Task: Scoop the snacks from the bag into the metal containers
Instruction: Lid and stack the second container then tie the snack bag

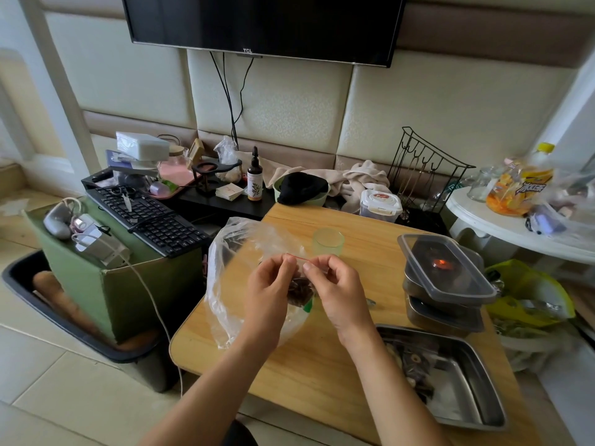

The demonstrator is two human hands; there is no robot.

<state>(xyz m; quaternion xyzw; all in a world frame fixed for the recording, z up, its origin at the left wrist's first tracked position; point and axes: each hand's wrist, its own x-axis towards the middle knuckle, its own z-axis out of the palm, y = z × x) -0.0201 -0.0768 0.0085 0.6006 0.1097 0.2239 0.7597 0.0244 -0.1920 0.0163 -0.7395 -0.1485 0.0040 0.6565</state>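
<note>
Booth: Tray (467, 378) nearest us, low on the right of the table (322, 365), steel, with a clear packet (415, 365) of mixed bits lying in it.

Floor: And just past it, the hands?

Booth: Yes. Left hand (267, 294) and right hand (338, 291) meet over the middle of the table. Each pinches the top of a small bag (304, 280) between thumb and fingers. Its red seal (297, 257) runs side to side from one pinch to the other, and the dark snacks (297, 296) hang below, between the palms.

Floor: So mouth up, long axis across?

Booth: Across, and I can't tell whether it is parted at all. It reads to me as the opening step, with nothing scooped from this one yet.

Floor: Which way from there?

Booth: Rightward, I'd say. The tray lies just beside the right forearm, and the lidded containers (444, 313) are stacked further out on that same side, so the right hand is the nearer one.

Floor: Anything else in play?

Booth: A big loose bag (225, 272) under and left of the hands, and a green cup (328, 241) standing just beyond them.
</note>
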